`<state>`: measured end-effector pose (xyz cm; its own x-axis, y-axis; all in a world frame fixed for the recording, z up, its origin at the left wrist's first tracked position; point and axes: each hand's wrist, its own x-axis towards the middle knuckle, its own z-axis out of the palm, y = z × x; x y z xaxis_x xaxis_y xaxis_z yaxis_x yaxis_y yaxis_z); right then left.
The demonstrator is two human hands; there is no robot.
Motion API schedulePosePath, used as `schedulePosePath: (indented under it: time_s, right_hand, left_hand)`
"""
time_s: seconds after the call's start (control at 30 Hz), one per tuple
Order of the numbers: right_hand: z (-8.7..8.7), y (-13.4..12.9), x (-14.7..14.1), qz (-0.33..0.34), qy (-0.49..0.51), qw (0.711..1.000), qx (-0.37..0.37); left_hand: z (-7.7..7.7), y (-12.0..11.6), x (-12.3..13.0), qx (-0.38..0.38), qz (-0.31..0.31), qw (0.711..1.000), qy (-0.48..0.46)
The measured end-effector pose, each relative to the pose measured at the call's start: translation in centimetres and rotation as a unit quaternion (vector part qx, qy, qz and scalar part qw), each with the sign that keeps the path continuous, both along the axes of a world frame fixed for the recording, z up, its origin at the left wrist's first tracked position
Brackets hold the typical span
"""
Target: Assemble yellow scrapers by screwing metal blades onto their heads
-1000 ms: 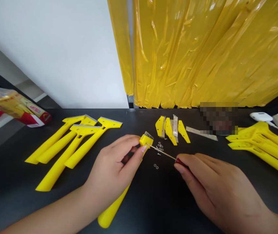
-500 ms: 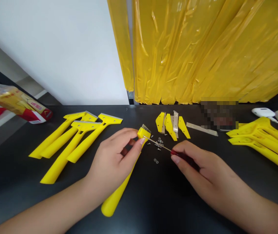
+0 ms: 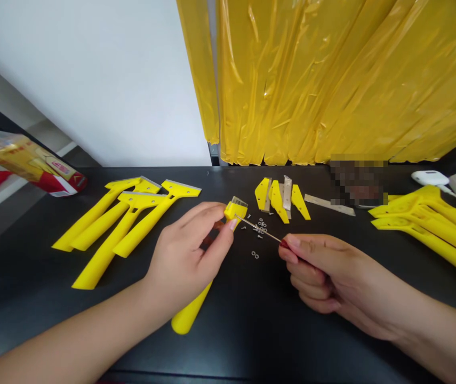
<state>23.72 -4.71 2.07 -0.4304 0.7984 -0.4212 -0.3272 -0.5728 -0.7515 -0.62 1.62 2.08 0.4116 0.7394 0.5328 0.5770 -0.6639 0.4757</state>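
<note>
My left hand (image 3: 193, 248) grips the head of a yellow scraper (image 3: 191, 314), its long handle slanting down toward me under the fingers. A blade edge shows at the top of that head. In my right hand (image 3: 327, 272) is a screwdriver (image 3: 265, 232); a bit of its red handle shows between thumb and fingers. The tip of its thin shaft meets the scraper head by my left thumb. Small screws and nuts (image 3: 261, 224) lie loose just right of the head. Behind them are yellow clamp plates (image 3: 279, 201) and metal blades (image 3: 329, 204).
Several scrapers with blades (image 3: 102, 245) lie at the left on the black table (image 3: 252, 330). Yellow handles without blades (image 3: 431, 218) are stacked at the right. A bottle (image 3: 31, 162) lies at the far left. Yellow plastic sheeting (image 3: 332, 80) hangs behind the table.
My right hand has rolled around the screwdriver, so its curled fingers now show below the thumb. The left hand keeps its grip on the scraper. The view has shifted slightly.
</note>
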Motion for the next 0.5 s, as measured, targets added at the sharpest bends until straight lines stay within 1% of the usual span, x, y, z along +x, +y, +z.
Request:
schedulePosePath:
  time_s: [0.07,0.13,0.23,0.33,0.43,0.5]
  right_hand:
    - [0.1,0.1,0.1,0.003,0.059,0.997,-0.042]
    - [0.1,0.2,0.2,0.004,0.063,0.997,-0.048]
    - [0.0,0.3,0.0,0.004,0.0,1.0,0.01]
    - [-0.3,0.7,0.0,0.015,-0.069,0.995,0.069]
    - [-0.7,1.1,0.4,-0.004,-0.083,0.993,0.082]
    - [-0.9,1.5,0.7,-0.03,-0.1,0.99,0.097]
  left_hand:
    - [0.0,0.0,0.0,0.019,-0.002,1.0,-0.004]
    - [0.1,0.1,0.0,0.001,-0.001,1.0,-0.01]
    - [0.2,0.5,0.0,-0.081,-0.002,0.996,-0.025]
    - [0.2,1.5,-0.3,-0.161,0.0,0.985,-0.059]
    - [-0.2,3.0,-0.8,-0.229,0.008,0.969,-0.088]
    - [-0.5,4.1,-1.3,-0.256,0.011,0.961,-0.105]
